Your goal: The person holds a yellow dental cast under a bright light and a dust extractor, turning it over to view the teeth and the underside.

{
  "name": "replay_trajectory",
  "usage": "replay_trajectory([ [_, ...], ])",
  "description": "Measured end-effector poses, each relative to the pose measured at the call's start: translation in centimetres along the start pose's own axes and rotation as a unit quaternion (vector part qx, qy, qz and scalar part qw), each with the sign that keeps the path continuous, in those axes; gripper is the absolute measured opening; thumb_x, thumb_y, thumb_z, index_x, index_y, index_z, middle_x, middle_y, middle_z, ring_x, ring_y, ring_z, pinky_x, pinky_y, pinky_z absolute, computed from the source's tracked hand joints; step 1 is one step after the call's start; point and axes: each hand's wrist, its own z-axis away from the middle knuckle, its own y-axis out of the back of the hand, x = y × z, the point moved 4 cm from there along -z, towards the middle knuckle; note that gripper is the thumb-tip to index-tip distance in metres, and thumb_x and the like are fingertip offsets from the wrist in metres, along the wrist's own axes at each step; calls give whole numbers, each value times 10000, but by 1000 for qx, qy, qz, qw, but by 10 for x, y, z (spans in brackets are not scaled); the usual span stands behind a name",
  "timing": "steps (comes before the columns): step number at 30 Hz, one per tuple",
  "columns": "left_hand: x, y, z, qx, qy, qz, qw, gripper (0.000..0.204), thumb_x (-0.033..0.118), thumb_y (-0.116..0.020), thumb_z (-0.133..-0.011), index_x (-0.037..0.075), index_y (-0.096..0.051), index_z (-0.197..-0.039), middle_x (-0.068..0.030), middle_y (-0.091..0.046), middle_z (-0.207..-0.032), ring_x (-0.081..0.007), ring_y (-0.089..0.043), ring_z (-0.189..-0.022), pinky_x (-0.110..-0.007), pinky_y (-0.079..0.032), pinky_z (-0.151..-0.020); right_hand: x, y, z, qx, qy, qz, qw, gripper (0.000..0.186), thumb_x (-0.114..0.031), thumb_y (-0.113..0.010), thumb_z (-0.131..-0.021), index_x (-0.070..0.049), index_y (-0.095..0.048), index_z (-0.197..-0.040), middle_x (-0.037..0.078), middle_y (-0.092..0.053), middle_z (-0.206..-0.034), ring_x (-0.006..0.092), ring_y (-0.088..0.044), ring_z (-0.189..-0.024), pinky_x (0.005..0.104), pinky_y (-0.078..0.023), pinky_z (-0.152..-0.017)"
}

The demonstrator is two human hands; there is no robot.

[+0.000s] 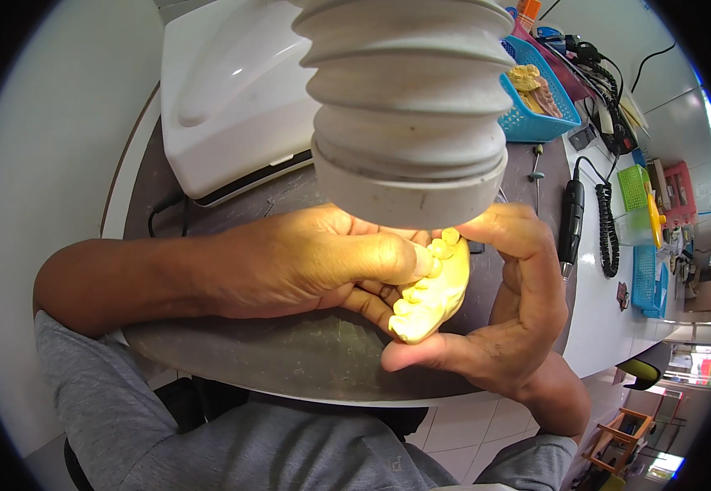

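A pale yellow dental cast (pixel 441 290) with a row of teeth lies between my hands, lit brightly beneath a white accordion suction hose (pixel 408 123). My left hand (pixel 331 262) holds it, thumb pressed on the teeth and fingers curled beside and under it. My right hand (pixel 511 303) grips its two ends, index finger at the far end and thumb at the near one. Part of the cast is hidden by my left thumb. Below is a grey worktop (pixel 232 344).
A white machine (pixel 224 90) sits at back left. To the right are a blue basket (pixel 543 123) of casts, a black corded handpiece (pixel 571 221), a thin tool (pixel 538 180), a green basket (pixel 634 184), a pink rack (pixel 681 188) and another blue tray (pixel 648 286).
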Motion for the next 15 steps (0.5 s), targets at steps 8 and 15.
replay_trajectory([
  [8, 0, 0, 0, -4, -8, -25, 1000, 463, 340, -551, -1004, -58, -549, -1240, -67, -604, -1121, -107, -607, -997, -258, -525, -884, 0, 2, 3, -13, -6, -13, 1000, 956, -492, -937, -482, 64, -523, -1140, 135, -545, -1072, 229, -547, -975, 341, -435, -859],
  [15, 5, 1, 7, 94, 7, -61, 994, 347, 265, -549, -999, -44, -567, -1156, -107, -631, -1001, -166, -647, -896, -278, -545, -775, 11, 10, 8, -27, -161, -151, 975, 533, -279, -821, -793, 46, -514, -1083, 109, -547, -993, 152, -569, -904, 264, -456, -832],
])
